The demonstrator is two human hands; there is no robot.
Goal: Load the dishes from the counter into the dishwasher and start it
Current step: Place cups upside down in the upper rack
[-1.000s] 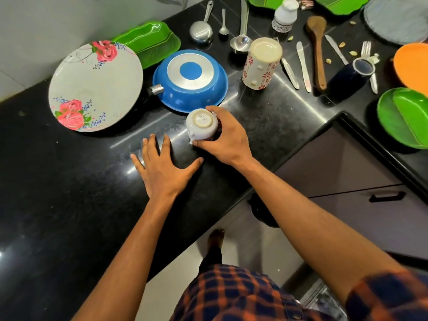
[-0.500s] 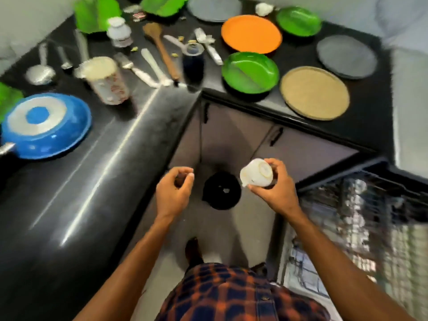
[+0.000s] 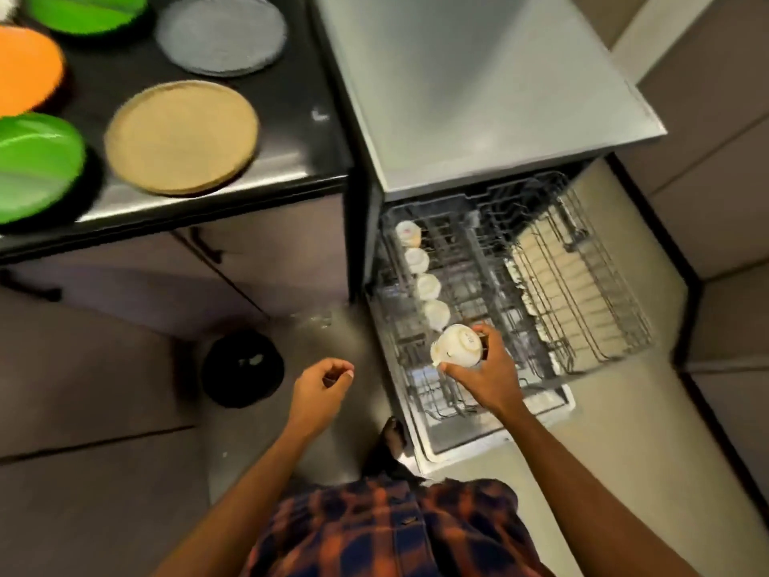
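White ceramic, a small cup (image 3: pixel 457 346) lies tilted in the right hand (image 3: pixel 487 376), thumb and fingers curled round its side and its base turned up toward the camera. A small dark mark on that base is too blurred to read. The cup hangs over the near left part of the pulled-out wire rack (image 3: pixel 582 285) of the dishwasher (image 3: pixel 478 97). Just beside it begins a row of four pale cups (image 3: pixel 428 285), upside down along the rack's left edge; the farthest carries a reddish pattern, smeared. The rack's middle rows of tines stand free, and what lies under the wires at its right is hard to make out. The open door (image 3: pixel 499 435) juts out below the rack toward the person's foot (image 3: pixel 393 431). The left hand (image 3: pixel 320 389) hangs over the floor, fingers loosely curled, holding nothing. A black round object (image 3: pixel 243 368) sits on the floor near it, unclear. The black counter (image 3: pixel 299 160) ends just beside the dishwasher's left side. On it a tan plate (image 3: pixel 181 137) lies near the front edge and a grey plate (image 3: pixel 220 33) behind it. An orange plate (image 3: pixel 25 68) and two green plates (image 3: pixel 33 164) are cut off by the frame.
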